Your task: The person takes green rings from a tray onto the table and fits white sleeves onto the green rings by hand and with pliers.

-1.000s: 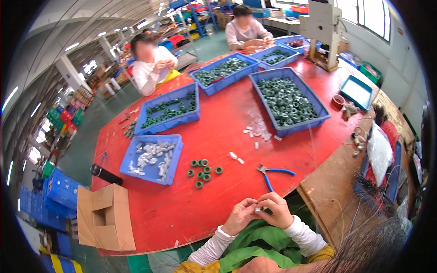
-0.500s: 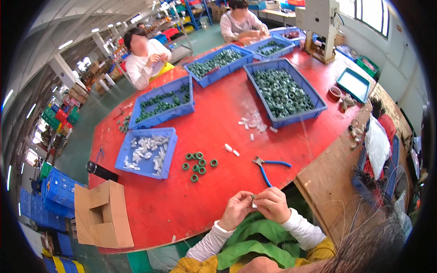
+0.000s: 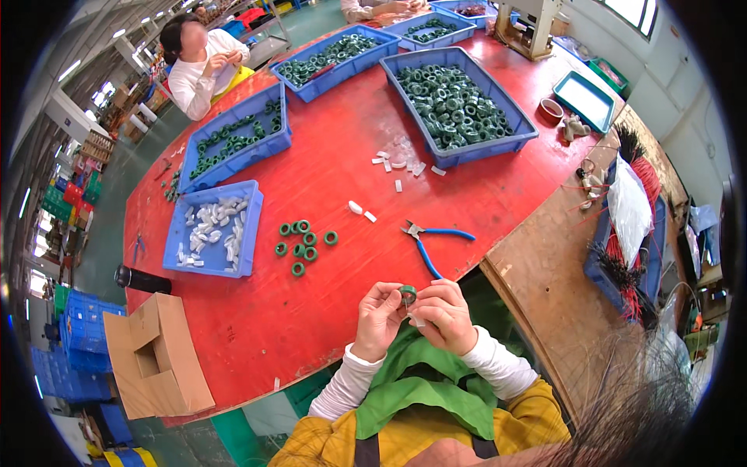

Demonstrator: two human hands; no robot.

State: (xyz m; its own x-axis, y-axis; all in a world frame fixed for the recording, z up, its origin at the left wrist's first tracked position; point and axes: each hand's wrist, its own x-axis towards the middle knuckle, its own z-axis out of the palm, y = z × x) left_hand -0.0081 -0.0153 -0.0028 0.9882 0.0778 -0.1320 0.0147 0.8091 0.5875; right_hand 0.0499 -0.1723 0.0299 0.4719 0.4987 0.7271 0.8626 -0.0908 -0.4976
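My left hand (image 3: 377, 321) pinches a dark green ring (image 3: 408, 294) at the table's near edge. Close against it, my right hand (image 3: 447, 317) has its fingers closed on a small white piece (image 3: 417, 320) just below the ring. A thin strand seems to run between ring and white piece, too fine to make out. Blue-handled cutting pliers (image 3: 426, 231) lie just beyond my right hand, jaws apart. Left of them are two small white pieces (image 3: 362, 211) and a loose group of several green rings (image 3: 309, 239).
On the red table (image 3: 327, 311), a blue tray (image 3: 247, 249) holds white pieces and a larger blue bin (image 3: 498, 148) is heaped with green rings. An open cardboard box (image 3: 183, 366) stands at the left edge, near a black bottle (image 3: 144, 280). A co-worker (image 3: 198, 70) sits across.
The view has tilted, so the table sits higher in the picture. The green ring now shows its round face between my fingers, and the white piece is more visible in my right hand.
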